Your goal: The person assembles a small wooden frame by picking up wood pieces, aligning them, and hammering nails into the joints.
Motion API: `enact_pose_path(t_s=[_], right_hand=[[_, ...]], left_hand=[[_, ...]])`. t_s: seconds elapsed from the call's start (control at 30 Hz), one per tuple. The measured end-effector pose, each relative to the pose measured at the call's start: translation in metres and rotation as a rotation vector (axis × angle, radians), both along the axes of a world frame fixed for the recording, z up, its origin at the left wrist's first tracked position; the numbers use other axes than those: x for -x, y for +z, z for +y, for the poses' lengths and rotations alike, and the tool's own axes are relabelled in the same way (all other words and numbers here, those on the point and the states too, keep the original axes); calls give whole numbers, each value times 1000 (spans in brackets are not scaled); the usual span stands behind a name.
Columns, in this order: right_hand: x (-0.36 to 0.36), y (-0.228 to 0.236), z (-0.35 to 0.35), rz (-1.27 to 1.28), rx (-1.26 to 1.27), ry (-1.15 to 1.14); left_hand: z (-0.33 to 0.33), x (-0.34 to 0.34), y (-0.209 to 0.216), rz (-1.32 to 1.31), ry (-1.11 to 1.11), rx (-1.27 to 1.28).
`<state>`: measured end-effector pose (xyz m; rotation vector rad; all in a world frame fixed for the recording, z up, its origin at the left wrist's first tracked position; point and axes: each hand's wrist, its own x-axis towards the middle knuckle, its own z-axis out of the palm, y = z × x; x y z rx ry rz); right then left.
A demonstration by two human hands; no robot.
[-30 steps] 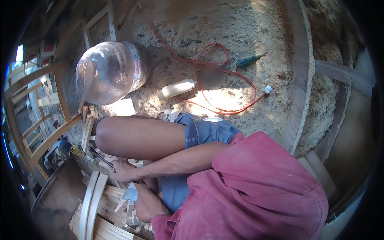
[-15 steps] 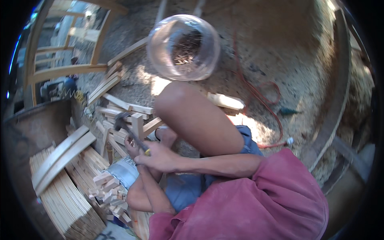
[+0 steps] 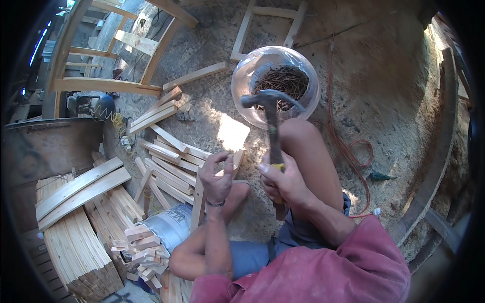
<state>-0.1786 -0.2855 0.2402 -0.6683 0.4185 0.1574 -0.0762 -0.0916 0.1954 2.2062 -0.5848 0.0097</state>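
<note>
A claw hammer (image 3: pixel 273 126) stands raised in my right hand (image 3: pixel 287 181), its fingers wrapped round the handle. The hammer head is up, in front of the clear tub. My left hand (image 3: pixel 216 179) is curled with thumb and fingertips close together beside an upright wooden strip (image 3: pixel 198 204). Whatever the fingertips pinch, if anything, is too small to make out. A short wooden piece (image 3: pixel 238 160) shows just behind those fingertips. The round clear tub (image 3: pixel 240 93) holds many nails (image 3: pixel 283 83).
Loose wooden strips (image 3: pixel 172 174) lie left of my legs. Stacked boards (image 3: pixel 76 242) and a pale bucket of short wood offcuts (image 3: pixel 172 222) stand at lower left. A wooden frame (image 3: pixel 108 87) stands at far left. An orange hose (image 3: pixel 343 146) crosses the dusty ground at right.
My hands have moved apart. The right hand has swung the hammer up and to the right, while the left has come up to the wooden pieces. The view has shifted too.
</note>
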Motion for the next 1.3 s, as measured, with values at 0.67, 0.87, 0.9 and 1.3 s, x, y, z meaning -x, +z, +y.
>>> enact_pose_path(t_s=[0.67,0.87,0.9,1.3], right_hand=[[7,-11,-15,-224,-52,-534],[5,-11,-7,-223,41,-483],[4,-10,-6,-224,40,-464],[7,-4,9,-136,168,-402]], left_hand=[[-266,-140,-99,293,-641,-1221],[-254,-138,-94,258,-518,-1046],[-243,-140,-88,228,-487,-935],[59,-54,100,13,196,-113]])
